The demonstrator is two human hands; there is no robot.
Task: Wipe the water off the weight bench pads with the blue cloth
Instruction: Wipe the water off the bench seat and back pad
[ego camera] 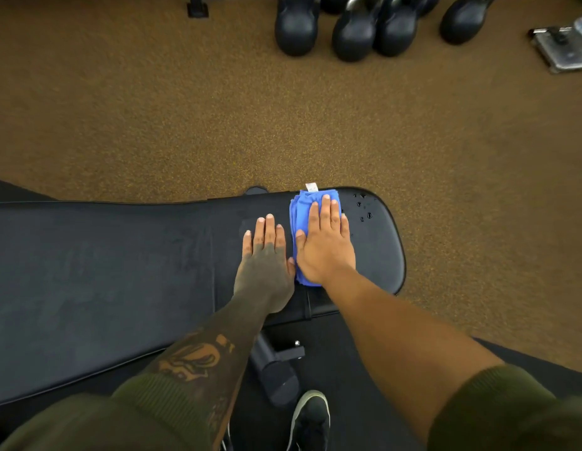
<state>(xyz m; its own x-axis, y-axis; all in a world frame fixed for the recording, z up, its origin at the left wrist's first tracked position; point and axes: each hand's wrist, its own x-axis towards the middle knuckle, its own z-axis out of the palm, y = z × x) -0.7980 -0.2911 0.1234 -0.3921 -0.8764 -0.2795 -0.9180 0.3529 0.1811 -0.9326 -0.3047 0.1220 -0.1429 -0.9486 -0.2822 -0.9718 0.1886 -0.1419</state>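
A black weight bench runs across the view, with a long back pad (97, 275) on the left and a shorter seat pad (377, 252) on the right. A folded blue cloth (301, 216) with a white tag lies on the seat pad. My right hand (325, 245) presses flat on the cloth with straight fingers. My left hand (266, 258) lies flat on the seat pad just left of the cloth, its thumb side touching the cloth's edge. Water drops (362, 209) bead on the pad's far right corner, right of the cloth.
Several black kettlebells (358, 30) stand on the brown speckled floor at the back. A grey flat device (563, 48) lies at the far right. The bench's frame and foot roller (276, 375) sit below the seat, beside my shoe (310, 421).
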